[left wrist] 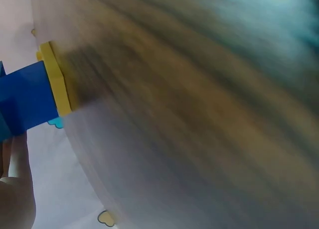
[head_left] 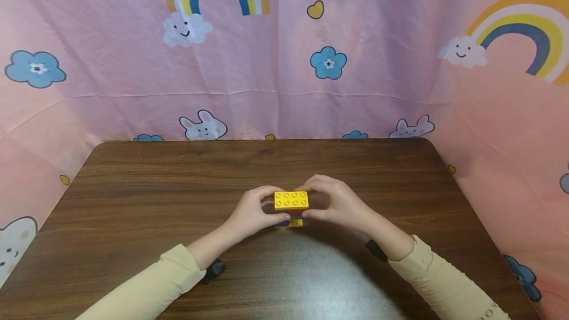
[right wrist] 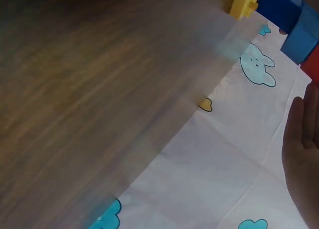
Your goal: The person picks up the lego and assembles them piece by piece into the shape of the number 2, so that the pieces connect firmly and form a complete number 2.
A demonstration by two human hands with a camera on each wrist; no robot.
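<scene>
Both hands hold a stack of toy building bricks over the middle of the table. A yellow studded brick (head_left: 291, 200) tops it, with a red brick (head_left: 299, 212) beneath. Further down come a light blue brick (right wrist: 300, 36), a dark blue brick (left wrist: 29, 92) and a yellow brick (left wrist: 56, 79) at the bottom. My left hand (head_left: 253, 211) pinches the stack from the left, thumb in front on the blue part. From the right, my right hand (head_left: 340, 204) grips near the red brick, fingers behind. Whether the lowest brick touches the table cannot be told.
The brown wood-grain table (head_left: 178, 172) has rounded far corners. Pink curtains (head_left: 249, 73) printed with rainbows, rabbits and flowers hang behind it and at both sides. Dark wrist devices (head_left: 214, 269) are partly visible under the forearms.
</scene>
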